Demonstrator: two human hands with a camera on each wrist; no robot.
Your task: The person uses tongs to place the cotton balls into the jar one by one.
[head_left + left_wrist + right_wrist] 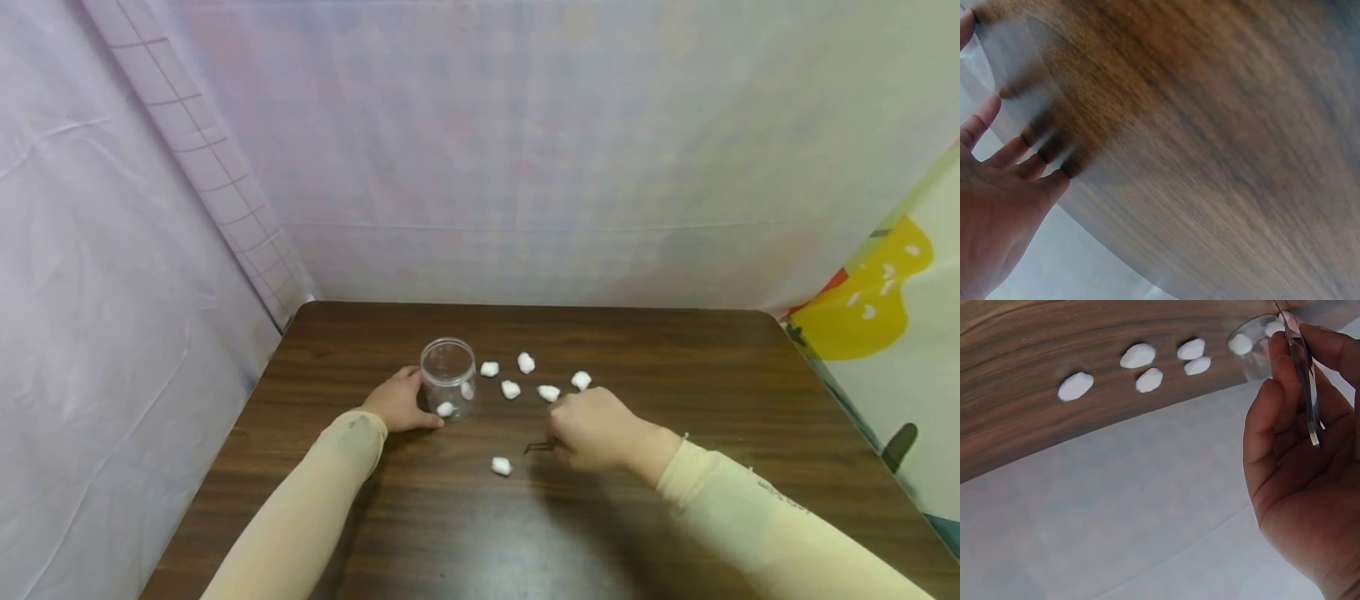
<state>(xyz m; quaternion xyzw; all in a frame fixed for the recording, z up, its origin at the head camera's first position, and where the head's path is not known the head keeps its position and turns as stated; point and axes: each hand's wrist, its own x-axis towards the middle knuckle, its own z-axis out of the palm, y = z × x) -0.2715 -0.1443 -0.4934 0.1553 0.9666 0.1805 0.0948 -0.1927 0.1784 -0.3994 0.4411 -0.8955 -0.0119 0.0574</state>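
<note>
A clear jar [448,375] without a lid stands upright on the table, with two white cotton balls [446,409] inside. My left hand [397,402] holds it from the left, thumb at the near side and fingers at the far side. To the right of the jar, my right hand [596,429] grips dark metal tweezers [1305,381] between thumb and fingers. Their bent tips point left, a short way right of a lone cotton ball [502,466]; nothing shows between them. The left wrist view shows the left fingers [1007,153] spread, with little of the jar visible.
Several more cotton balls [511,390] lie scattered between the jar and the right hand and behind it. The brown wooden table [465,533] meets a pale curtain [480,167] at its back edge. A patterned cloth [862,300] hangs at the right.
</note>
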